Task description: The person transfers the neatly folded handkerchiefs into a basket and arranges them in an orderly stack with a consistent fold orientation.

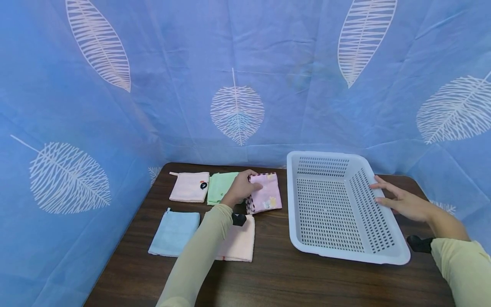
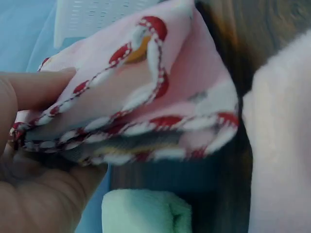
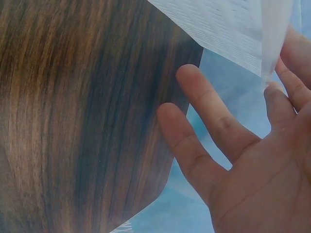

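Note:
My left hand [image 1: 242, 187] pinches a folded pink handkerchief [image 1: 267, 194] by its left edge, the thumb on its top face. In the left wrist view, the handkerchief [image 2: 189, 82] shows a red-and-white stitched border, and its layers gape apart. My right hand [image 1: 402, 202] rests at the right rim of a white plastic basket [image 1: 326, 213] with slotted walls. In the right wrist view, that hand [image 3: 252, 150] has its lower fingers straight and spread outside the basket wall [image 3: 233, 34], while other fingertips meet the rim.
Left of the handkerchief lie folded small towels: a pale pink one [image 1: 188, 187] with a dark patch, a green one [image 1: 220, 187], a light blue one [image 1: 174, 232] and a peach one [image 1: 241, 243] partly under my left forearm. A blue leaf-print curtain [image 1: 172, 85] stands behind the dark wooden table [image 1: 276, 273].

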`<state>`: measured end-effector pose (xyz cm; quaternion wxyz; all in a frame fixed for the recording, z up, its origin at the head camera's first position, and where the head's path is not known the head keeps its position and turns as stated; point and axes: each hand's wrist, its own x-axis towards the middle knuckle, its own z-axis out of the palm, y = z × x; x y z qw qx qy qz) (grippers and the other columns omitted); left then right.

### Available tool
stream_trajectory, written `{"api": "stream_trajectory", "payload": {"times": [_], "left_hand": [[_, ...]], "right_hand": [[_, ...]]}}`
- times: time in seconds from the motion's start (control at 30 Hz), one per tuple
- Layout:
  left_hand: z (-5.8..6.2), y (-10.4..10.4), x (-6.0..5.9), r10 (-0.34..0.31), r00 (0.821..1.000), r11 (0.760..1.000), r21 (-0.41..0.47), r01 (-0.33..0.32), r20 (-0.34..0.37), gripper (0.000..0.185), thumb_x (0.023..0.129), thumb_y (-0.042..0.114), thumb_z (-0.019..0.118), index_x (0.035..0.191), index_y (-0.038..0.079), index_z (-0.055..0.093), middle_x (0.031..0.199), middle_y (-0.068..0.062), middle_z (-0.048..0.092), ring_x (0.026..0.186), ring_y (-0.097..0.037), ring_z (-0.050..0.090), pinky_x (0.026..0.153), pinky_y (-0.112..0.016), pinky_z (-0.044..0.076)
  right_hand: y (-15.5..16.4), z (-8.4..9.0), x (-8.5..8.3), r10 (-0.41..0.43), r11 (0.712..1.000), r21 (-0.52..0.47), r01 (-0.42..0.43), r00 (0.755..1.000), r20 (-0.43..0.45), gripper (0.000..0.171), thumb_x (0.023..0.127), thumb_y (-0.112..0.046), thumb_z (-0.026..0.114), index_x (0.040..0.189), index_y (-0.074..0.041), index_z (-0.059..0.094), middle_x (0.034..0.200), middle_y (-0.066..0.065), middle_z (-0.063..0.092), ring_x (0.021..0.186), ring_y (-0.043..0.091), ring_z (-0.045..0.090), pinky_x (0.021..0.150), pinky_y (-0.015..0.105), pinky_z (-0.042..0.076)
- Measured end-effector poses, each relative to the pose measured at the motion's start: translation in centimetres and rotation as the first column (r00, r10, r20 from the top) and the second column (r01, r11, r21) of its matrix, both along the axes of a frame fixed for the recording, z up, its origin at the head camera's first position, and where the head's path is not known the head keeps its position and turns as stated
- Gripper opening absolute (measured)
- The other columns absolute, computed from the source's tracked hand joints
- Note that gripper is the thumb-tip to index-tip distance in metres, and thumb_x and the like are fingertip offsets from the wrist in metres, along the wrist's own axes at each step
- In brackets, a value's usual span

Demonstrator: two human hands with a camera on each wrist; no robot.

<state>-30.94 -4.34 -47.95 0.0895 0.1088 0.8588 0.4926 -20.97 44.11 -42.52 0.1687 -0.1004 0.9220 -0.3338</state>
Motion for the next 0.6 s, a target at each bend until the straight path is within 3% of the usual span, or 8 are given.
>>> {"api": "stream_trajectory", "payload": {"times": [0.27, 0.6], "left_hand": [[0.8, 0.0, -0.1, 0.053, 0.998, 0.991, 0.119, -0.057, 0.037, 0.031, 0.087, 0.014, 0.075, 0.116, 0.006, 0.069, 0.103, -0.009, 0.068, 0.078, -0.015, 0.059, 0.069, -0.027, 0.053], [1.6, 0.0, -0.2, 0.032, 0.998, 0.990, 0.139, -0.039, 0.056, 0.037, 0.090, 0.022, 0.073, 0.125, 0.011, 0.066, 0.114, -0.010, 0.066, 0.083, -0.016, 0.060, 0.071, -0.030, 0.053]], "right_hand": [[-0.1, 0.1, 0.1, -0.005, 1.000, 0.003, 0.005, 1.000, 0.001, 0.069, 0.107, -0.032, 0.052, 0.159, -0.002, 0.020, 0.165, 0.035, 0.009, 0.096, -0.011, 0.062, 0.085, 0.059, 0.057], [0.0, -0.1, 0.0, 0.002, 1.000, 0.007, -0.002, 1.000, -0.008, 0.066, 0.108, -0.031, 0.052, 0.158, -0.002, 0.022, 0.167, 0.032, 0.002, 0.096, -0.008, 0.064, 0.082, 0.052, 0.059]]}}
